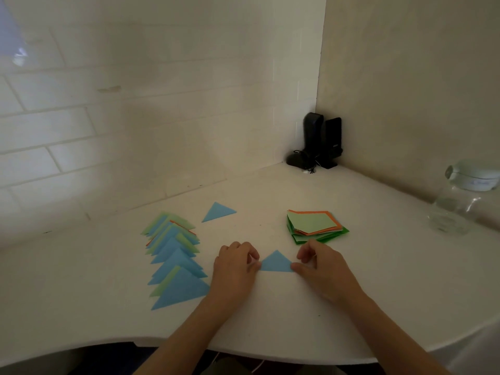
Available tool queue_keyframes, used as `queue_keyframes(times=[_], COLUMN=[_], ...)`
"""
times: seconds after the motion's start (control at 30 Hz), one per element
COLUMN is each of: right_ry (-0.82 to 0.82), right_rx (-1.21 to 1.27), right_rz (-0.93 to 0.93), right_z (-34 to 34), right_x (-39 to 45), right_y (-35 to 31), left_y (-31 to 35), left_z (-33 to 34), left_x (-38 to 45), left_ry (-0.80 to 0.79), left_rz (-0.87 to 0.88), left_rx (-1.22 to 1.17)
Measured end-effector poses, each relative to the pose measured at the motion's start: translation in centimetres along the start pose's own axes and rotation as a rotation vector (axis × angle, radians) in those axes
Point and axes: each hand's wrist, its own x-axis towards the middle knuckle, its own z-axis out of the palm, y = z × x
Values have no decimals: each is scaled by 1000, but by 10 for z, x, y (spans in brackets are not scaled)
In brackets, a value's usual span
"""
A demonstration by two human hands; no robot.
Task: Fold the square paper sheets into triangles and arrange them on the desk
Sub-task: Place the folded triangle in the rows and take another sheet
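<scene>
White tiled walls met in a corner behind a white desk [338, 307] with a curved near edge. At the far right stood a clear lidded glass jar [460, 204], and in the far corner sat some black devices [319, 142] with a thin cable; what they were could not be told. Left of centre a row of folded triangles [173, 255], mostly blue with some green and an orange edge showing, lay overlapped from far to near. Right of centre sat the stack of unfolded sheets [315, 226], light green on top with orange and darker green beneath. Far of the hands, between the row and the stack, a single blue triangle [217, 212] lay alone. Near the middle of the desk lay a small blue triangle [276, 263], apex pointing away, flat on the surface. The left hand [234, 263] pinched its left corner with curled fingers, and the right hand [316, 262] pinched its right corner the same way, both forearms reaching in from the near edge
</scene>
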Motion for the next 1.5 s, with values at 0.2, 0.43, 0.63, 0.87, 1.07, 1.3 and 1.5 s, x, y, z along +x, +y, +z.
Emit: queue_keyframes(times=[0.2, 0.43, 0.63, 0.87, 1.07, 1.3, 1.5], right_ry=[27, 53, 117, 400, 340, 390, 347], right_rx=[9, -54, -64, -243, -342, -345, -267], right_rz=[19, 10, -68, -256, -251, -237, -181], right_z=[3, 4, -1, -3, 10, 16, 18], right_x=[-2, -7, 1, 43, 63, 63, 62], right_y=[-3, -5, -5, 4, 15, 10, 13], left_y=[29, 49, 36, 3, -46, -78, -80], left_z=[4, 6, 3, -17, -42, -28, -20], left_x=[-3, 12, 23, 58, 108, 132, 134], left_ry=[-45, -183, -237, -84, 97, 139, 167], left_rz=[36, -112, -178, -125, -205, -226, -271], left_rx=[154, 208, -73, -46, -41, -11, 121])
